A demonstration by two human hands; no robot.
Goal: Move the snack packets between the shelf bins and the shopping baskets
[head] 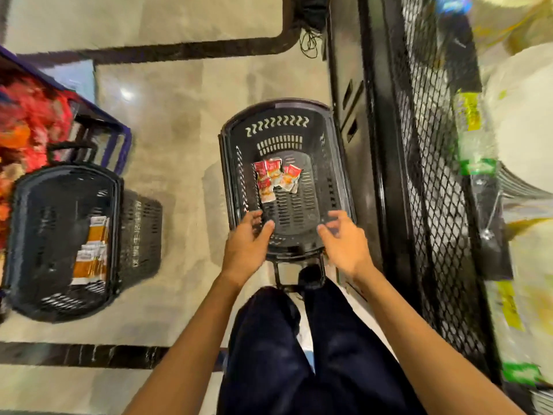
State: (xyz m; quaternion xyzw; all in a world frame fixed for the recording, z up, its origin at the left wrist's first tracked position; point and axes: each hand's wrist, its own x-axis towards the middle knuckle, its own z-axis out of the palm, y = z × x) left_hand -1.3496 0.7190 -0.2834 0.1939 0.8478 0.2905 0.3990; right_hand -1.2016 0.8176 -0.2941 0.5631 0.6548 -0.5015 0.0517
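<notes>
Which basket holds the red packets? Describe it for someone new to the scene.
Start at the black mesh shelf rack on the right. The black basket stands on the floor right beside it. It holds a few red snack packets; the other black basket, far left, holds orange-and-white packets.

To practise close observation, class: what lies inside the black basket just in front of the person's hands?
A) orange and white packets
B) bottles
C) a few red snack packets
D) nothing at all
C: the red snack packets lie clustered on the floor of the centre basket; the orange and white packets sit in the other basket, on the left.
</notes>
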